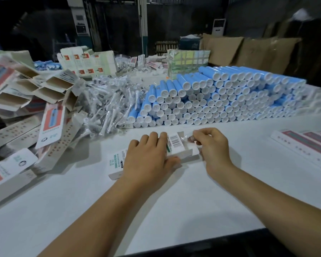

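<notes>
A long white carton (117, 164) with green print and a barcode lies on the white table (174, 210) in front of me. My left hand (148, 158) lies over its middle, fingers curled over the far edge and thumb against the near side. At the carton's right end my right hand (213, 145) pinches a small clear-wrapped item (190, 139) against the open flap.
A big stack of blue tubes with white caps (220, 97) fills the table behind. Bagged brush heads (109, 106) are heaped in the middle, with open empty cartons (35, 89) at left. Closed cartons (308, 145) lie at right. Cardboard boxes (248, 51) stand at the back.
</notes>
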The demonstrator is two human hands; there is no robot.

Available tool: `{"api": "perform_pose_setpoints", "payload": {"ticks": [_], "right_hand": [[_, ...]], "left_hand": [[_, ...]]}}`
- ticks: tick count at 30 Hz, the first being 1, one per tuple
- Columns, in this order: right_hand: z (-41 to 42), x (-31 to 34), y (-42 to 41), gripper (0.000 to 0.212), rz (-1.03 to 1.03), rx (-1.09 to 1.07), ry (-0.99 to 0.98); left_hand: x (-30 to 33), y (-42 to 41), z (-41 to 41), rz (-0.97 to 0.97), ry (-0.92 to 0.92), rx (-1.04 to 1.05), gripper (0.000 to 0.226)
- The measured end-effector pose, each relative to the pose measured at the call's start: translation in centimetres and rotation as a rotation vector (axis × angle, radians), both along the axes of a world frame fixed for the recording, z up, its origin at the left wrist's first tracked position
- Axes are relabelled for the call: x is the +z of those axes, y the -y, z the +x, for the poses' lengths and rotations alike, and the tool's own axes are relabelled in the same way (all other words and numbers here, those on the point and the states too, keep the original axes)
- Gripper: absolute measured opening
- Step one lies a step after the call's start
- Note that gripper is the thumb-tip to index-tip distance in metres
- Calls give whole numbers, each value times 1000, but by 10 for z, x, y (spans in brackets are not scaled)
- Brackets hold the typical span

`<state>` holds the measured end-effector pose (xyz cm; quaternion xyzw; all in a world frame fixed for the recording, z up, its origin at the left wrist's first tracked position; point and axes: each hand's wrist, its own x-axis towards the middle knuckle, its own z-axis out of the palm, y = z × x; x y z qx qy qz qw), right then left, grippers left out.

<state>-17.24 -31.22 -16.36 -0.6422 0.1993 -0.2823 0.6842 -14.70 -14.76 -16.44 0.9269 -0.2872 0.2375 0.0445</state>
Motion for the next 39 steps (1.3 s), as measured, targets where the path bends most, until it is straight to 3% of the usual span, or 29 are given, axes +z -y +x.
{"api": "perform_pose_setpoints", "payload": {"ticks": [6, 12, 19, 25, 33, 39], "right_hand": [[-3, -1, -15, 21, -208, 221, 63], [-18, 5, -1, 30, -210, -65, 196], [-28, -1, -22, 19, -544, 76, 311], [-28, -3, -22, 28, -314, 152, 210], [-26, -9, -22, 31, -389, 207, 147], [-22, -1, -17, 51, -394, 189, 79]], "left_hand": [[0, 3, -4, -44, 25, -18, 74], [7, -2, 2, -100, 3, 23, 83], [9, -6, 5, -132, 18, 111, 80], [7, -4, 5, -135, 45, 131, 76], [6, -2, 3, -79, 62, 147, 82], [2, 4, -2, -82, 122, 72, 74]]}}
